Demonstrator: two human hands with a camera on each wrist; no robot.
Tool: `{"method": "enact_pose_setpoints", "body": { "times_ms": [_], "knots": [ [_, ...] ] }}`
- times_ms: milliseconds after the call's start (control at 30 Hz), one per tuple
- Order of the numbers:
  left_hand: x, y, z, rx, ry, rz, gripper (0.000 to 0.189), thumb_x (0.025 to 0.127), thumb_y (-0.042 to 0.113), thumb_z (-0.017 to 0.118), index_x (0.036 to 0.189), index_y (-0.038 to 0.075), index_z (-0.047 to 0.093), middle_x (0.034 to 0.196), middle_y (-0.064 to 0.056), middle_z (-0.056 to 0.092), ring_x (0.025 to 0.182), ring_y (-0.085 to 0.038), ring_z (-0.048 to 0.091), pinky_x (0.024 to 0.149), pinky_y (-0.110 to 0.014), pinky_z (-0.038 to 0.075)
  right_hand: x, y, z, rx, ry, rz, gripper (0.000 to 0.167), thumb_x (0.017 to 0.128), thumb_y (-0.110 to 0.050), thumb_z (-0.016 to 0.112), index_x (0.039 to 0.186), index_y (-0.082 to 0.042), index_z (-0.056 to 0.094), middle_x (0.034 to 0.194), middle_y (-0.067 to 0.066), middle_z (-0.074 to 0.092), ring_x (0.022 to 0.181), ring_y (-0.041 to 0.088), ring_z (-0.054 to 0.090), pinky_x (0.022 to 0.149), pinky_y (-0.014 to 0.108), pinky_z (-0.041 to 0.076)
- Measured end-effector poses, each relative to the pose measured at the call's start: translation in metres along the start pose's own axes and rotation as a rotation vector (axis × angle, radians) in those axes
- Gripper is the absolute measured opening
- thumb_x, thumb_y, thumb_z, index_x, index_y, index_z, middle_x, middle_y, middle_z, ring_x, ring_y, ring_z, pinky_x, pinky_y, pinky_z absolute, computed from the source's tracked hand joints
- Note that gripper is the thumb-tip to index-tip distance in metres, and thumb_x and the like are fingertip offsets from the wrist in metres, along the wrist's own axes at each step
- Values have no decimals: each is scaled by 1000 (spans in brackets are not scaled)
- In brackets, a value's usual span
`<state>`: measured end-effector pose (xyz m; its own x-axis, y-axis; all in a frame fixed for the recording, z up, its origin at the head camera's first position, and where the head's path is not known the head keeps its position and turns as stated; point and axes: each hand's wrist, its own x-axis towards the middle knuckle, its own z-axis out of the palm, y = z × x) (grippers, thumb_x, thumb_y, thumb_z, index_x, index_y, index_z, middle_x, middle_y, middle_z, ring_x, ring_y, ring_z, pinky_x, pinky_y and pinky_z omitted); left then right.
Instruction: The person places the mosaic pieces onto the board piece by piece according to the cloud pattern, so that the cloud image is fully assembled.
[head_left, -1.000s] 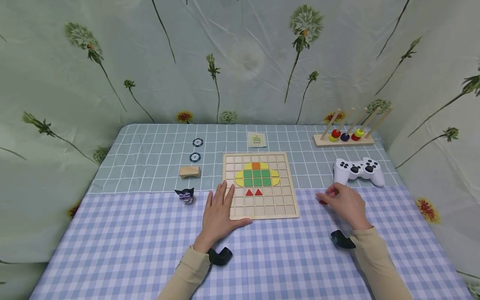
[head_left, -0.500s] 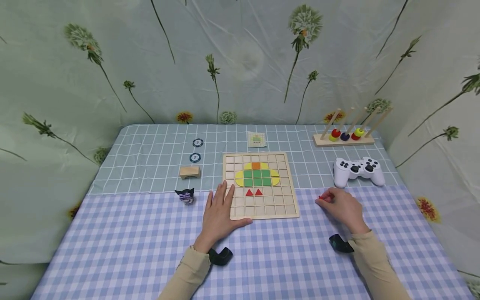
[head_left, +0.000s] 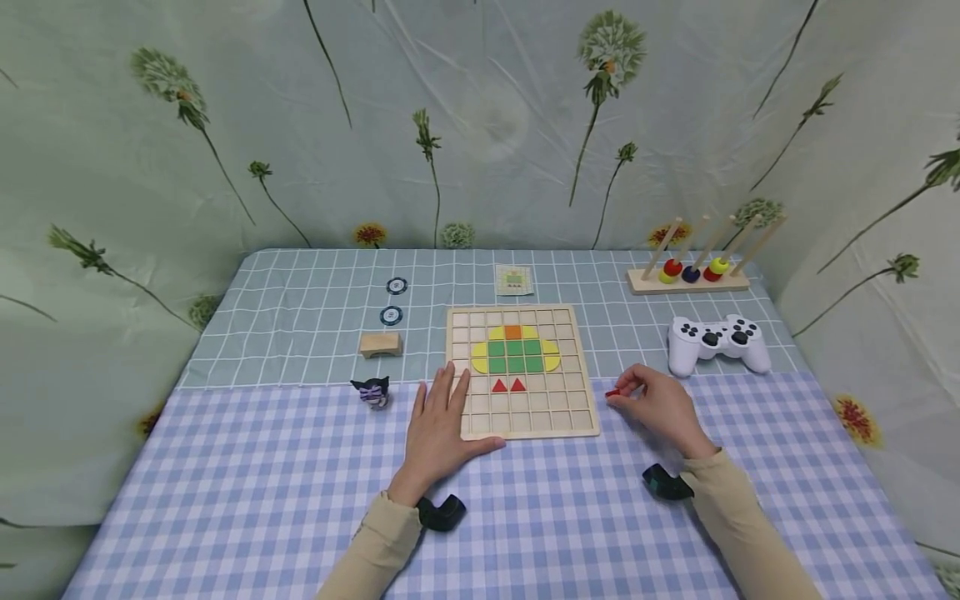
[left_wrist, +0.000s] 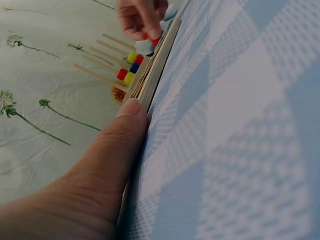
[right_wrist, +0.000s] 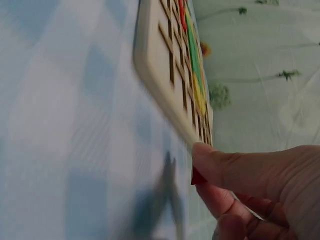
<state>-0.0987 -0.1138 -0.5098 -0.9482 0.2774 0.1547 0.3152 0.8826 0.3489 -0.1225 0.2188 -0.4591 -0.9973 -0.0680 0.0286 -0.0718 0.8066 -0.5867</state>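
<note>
A wooden grid board [head_left: 557, 423] lies at the middle of the table, with green, yellow and orange pieces and two red triangles [head_left: 508, 385] set in its cells. My left hand [head_left: 438, 425] rests with spread, straight fingers on the board's left front corner; its thumb [left_wrist: 131, 111] lies along the front edge in the left wrist view. Just off the board's right side, my right hand [head_left: 660, 408] pinches a red triangle piece [right_wrist: 197, 177] between thumb and forefinger. The piece is held above the cloth, its shadow falling below, and partly hidden by the fingers.
A pattern card [head_left: 513, 280] lies behind the board. To the right are a white game controller [head_left: 717, 342] and a peg stand [head_left: 688, 283] with beads. On the left are a wooden arch block [head_left: 380, 343], a small cat-like figure [head_left: 372, 392] and two chips [head_left: 391, 315].
My right hand has lifted the red piece from the cloth and carried it left, close to the board's right edge. The left hand has stayed still.
</note>
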Motion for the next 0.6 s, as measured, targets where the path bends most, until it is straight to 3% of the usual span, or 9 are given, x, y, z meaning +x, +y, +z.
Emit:
{"method": "enact_pose_setpoints", "body": {
  "times_ms": [367, 600],
  "knots": [
    [0, 0, 0, 6, -5, -9, 115, 67, 80, 58, 152, 10, 23, 156, -13, 14, 143, -26, 8, 113, -46, 4, 20, -40, 24, 103, -52, -138, 14, 78, -17, 79, 81, -14, 66, 75, -4, 64, 52, 13, 43, 45, 27, 33],
    [0, 0, -1, 12, -11, -9, 115, 68, 80, 57, 152, 11, 23, 156, -13, 14, 143, -26, 8, 113, -46, 5, 27, -56, 41, 113, -62, -241, 11, 78, -15, 79, 83, -14, 68, 77, -7, 65, 50, 9, 42, 46, 26, 35]
  ]
}}
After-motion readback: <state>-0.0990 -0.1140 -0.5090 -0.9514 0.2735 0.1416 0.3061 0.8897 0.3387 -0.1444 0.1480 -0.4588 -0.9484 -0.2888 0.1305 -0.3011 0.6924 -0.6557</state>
